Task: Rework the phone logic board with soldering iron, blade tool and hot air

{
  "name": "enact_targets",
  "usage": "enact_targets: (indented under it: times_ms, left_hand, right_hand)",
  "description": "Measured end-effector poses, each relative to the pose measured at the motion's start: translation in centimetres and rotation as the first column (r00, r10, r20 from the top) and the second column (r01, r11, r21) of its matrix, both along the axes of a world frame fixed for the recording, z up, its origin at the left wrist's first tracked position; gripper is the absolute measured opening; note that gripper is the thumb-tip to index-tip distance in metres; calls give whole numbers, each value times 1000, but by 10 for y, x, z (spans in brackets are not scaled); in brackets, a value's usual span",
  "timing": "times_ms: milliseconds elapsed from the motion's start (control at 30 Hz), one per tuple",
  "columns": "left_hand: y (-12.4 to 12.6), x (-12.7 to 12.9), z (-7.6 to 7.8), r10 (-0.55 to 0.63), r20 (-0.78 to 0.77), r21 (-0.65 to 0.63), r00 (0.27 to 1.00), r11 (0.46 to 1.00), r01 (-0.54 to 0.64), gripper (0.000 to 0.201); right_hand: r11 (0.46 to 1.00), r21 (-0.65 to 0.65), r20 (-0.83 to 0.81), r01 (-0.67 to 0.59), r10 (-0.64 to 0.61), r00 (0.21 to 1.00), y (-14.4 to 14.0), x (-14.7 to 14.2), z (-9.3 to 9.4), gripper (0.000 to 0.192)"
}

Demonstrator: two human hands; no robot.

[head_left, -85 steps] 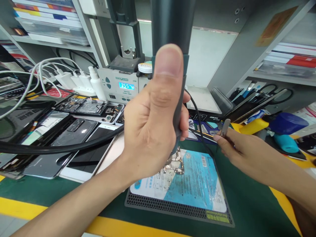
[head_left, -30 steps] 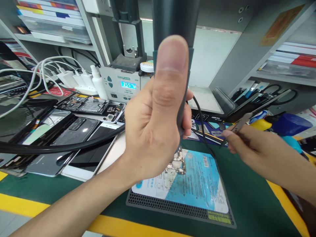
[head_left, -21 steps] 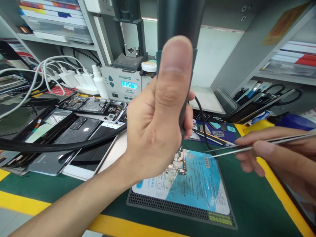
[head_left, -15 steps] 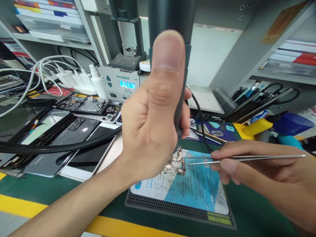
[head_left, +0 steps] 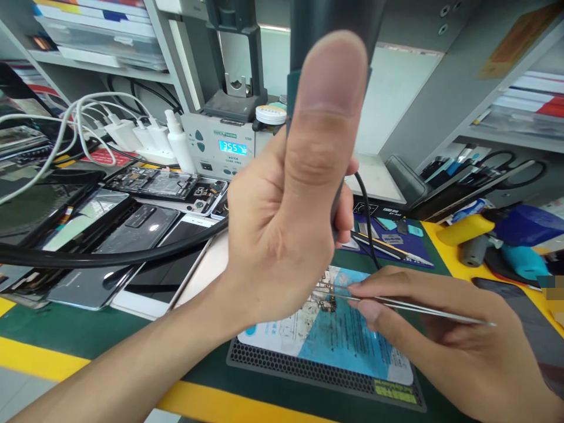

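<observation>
A cluttered repair bench fills my view: the surface (head_left: 423,376) is covered in dark green with yellow edging, grey shelving stands behind it, and a row of opened phones (head_left: 132,229) lies to the left under a thick black hose (head_left: 110,258). Further back sits a grey control box (head_left: 224,150) with a lit blue display, a white bottle (head_left: 178,141) just beside it and white chargers (head_left: 127,135) with their cables next to that. My left hand (head_left: 286,229) is closed around the dark handle of the hot-air tool (head_left: 332,64), held upright, thumb pressed flat along its side; the nozzle end is hidden behind the hand. Below it a blue and white mat (head_left: 343,341) lies on a perforated black pad (head_left: 308,376), and on the mat rests the small circuit board (head_left: 324,291), partly covered by the left hand. My right hand (head_left: 436,341) pinches a pair of metal tweezers (head_left: 396,304), fingers closed on them, the tips reaching to the board's edge; I cannot tell whether they touch it. To the right are a yellow tool (head_left: 462,230) and scissors (head_left: 515,170).
</observation>
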State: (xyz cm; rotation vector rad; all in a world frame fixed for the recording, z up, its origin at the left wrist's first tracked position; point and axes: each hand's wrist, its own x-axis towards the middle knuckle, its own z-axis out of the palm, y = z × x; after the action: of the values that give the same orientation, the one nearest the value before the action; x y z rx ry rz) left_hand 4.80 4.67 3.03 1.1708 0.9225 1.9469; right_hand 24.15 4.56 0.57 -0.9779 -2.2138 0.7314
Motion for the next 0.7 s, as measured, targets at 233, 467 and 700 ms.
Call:
enact_targets:
  times_ms: [233, 467, 700]
  left_hand:
    - [2, -1, 1, -13, -1, 3, 1000, 1000, 13, 66]
    - [-1, -1, 1, -41, 0, 31, 999, 999, 41, 67]
    - [-2, 3, 2, 28, 9, 2, 1000, 1000, -28, 71]
  right_hand:
    - [998, 43, -29, -47, 49, 998, 1, -4, -3, 25]
    - [998, 41, -31, -45, 46, 998, 0, -6, -1, 23]
    - [997, 45, -38, -56, 57, 998, 0, -5, -2, 21]
